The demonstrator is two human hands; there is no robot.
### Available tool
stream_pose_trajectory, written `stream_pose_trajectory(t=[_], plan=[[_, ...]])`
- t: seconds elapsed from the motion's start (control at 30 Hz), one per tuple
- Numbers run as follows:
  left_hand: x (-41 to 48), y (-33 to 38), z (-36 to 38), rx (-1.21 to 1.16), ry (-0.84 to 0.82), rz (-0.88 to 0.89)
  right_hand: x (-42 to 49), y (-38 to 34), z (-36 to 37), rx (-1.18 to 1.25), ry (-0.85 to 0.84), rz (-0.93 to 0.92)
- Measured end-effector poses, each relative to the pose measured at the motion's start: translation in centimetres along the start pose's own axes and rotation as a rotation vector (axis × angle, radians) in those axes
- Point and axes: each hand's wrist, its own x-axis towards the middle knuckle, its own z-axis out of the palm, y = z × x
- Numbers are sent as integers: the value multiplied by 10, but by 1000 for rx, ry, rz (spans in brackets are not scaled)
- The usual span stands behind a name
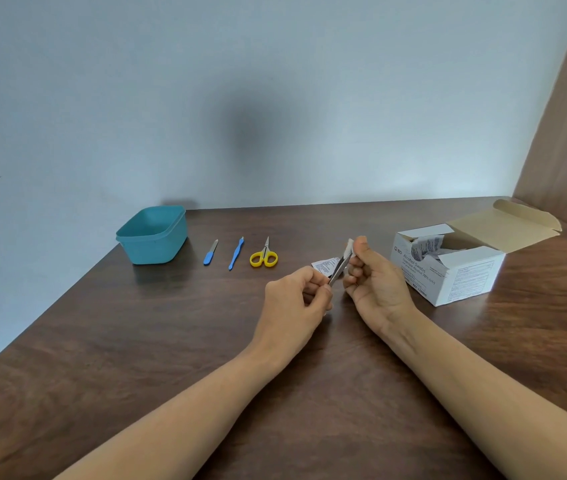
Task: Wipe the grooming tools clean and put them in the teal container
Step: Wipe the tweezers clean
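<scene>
Left hand [295, 299] holds seemingly tweezers [339, 270], right hand [375, 275] swab [348, 249], over table [171, 323] middle

Dark wood table [136, 341], pale blue wall [171, 98], brown side panel [566, 133]

A single wide-angle view, worn on the head, looks forward and down, close over the grip, where the left hand [292, 296] holds the metal tool [337, 271] and the right hand [375, 282] the swab [348, 247] — beyond the grip, table [171, 341] meets wall [275, 98].
</scene>
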Motion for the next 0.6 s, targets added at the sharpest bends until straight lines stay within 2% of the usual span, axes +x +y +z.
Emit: stream_pose_trajectory(t=[0.27,0.6], plan=[[1,-1,-1,13,-12,6,-1,1,0,-33,-56,-24],[1,0,-2,9,-4,-5,-3,0,2,-46,7,12]])
